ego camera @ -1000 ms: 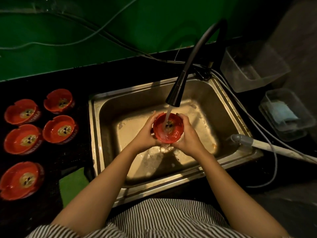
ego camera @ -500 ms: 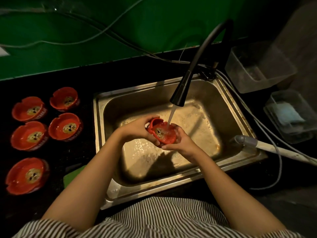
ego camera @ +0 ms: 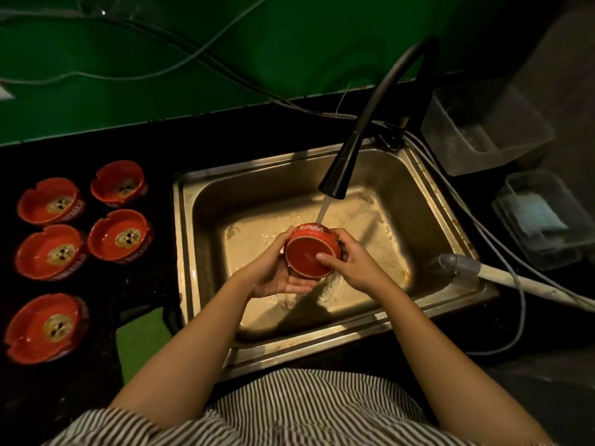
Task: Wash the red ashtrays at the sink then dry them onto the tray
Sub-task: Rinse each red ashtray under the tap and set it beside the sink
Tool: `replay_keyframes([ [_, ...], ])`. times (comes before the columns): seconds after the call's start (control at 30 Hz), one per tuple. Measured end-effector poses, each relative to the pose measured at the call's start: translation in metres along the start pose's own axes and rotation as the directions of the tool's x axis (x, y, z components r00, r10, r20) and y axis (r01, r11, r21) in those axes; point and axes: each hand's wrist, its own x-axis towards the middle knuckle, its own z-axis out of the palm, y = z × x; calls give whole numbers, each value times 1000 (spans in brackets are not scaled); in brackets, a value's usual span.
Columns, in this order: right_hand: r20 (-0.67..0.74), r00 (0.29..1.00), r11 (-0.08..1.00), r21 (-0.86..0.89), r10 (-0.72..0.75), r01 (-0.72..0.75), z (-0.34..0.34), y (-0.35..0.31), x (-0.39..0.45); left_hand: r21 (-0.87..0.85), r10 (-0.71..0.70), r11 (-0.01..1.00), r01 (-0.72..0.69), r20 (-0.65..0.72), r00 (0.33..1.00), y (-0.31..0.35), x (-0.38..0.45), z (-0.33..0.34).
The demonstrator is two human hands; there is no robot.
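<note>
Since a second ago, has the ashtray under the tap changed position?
Yes. The held ashtray has been flipped: against the faucet spout, its opening faced up into the stream, now its base faces the camera.

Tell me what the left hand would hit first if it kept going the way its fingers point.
The left hand points up and right, cupping the red ashtray, so it is already against that. Beyond it lies the right hand, though depth is hard to judge.

both forearms reaching forward and converging, left hand (ego camera: 273, 272) cupped palm-up with fingers curled, right hand (ego camera: 351, 262) fingers curled inward, thumb extended toward left hand
</note>
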Motion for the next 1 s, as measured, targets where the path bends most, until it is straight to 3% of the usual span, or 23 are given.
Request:
replay_keyframes([
  [0.1,5,999,995,83,48,-48,1,-2,2,31,83,996,-80,-117,990,-4,8,7],
  [0.23,45,971,914,331,234,-236,11,0,3,150,282,956,-251,-243,928,2,8,12],
  [0.33,97,939,799,502,329,-332,15,3,6,321,354,906,-277,-212,911,7,2,10],
  [0.43,158,929,722,591,333,-359,15,0,8,430,391,852,-298,-146,909,11,-7,6],
  [0.53,166,924,769,516,344,-378,10,-4,12,567,393,766,-303,-39,919,12,-12,-2],
  [0.67,110,932,893,267,344,-361,7,-12,12,620,405,720,-310,-13,914,7,-8,-8],
  [0.87,18,992,990,-75,122,-120,13,-3,2,677,531,624,-390,-2,847,-1,3,-10],
  [1.0,-25,998,996,-69,51,-52,22,9,-5,754,598,498,-428,58,799,6,3,-6],
])
